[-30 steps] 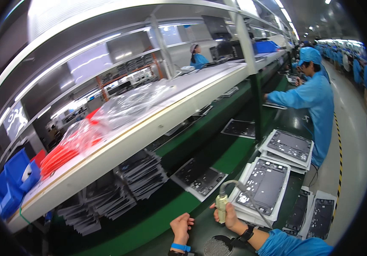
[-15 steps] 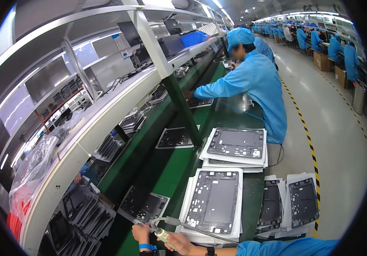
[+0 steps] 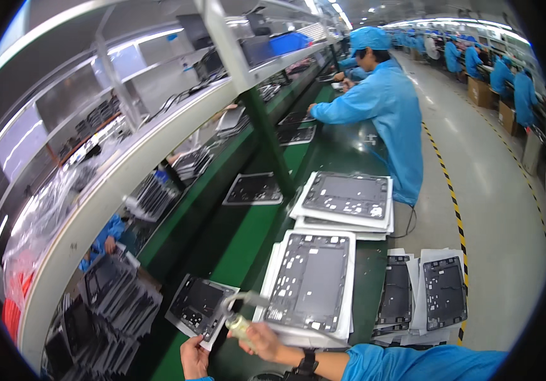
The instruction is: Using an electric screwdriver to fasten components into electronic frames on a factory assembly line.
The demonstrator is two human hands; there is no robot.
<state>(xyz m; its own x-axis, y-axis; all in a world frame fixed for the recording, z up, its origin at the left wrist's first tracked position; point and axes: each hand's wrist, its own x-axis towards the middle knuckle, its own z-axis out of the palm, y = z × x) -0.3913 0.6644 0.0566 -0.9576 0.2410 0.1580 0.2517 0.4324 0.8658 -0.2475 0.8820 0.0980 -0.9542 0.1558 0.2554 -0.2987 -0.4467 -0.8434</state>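
Note:
A dark flat tablet housing (image 3: 198, 303) on a white sheet lies slanted over the green conveyor belt. My left hand (image 3: 195, 357) is at its near corner, the fingers closed on the edge of the sheet and housing. My right hand (image 3: 261, 343) is wrapped round a handheld tool (image 3: 239, 327) with a pale yellow barrel and a grey bent hose or cable at its top; the exact kind is unclear. Just right of the tool, a similar housing (image 3: 311, 282) tops a stack layered with white sheets on the green bench.
Another stack of housings (image 3: 348, 193) stands farther back, and more housings (image 3: 444, 292) lie at the right. A single housing (image 3: 252, 188) sits on the belt beside a green post (image 3: 265, 140). Ahead, a co-worker in blue (image 3: 387, 108) works at the bench.
My left hand has moved left and nearer, onto the housing's corner. The housing on the belt has come nearer and slanted. The view has shifted slightly; the right hand still holds the tool.

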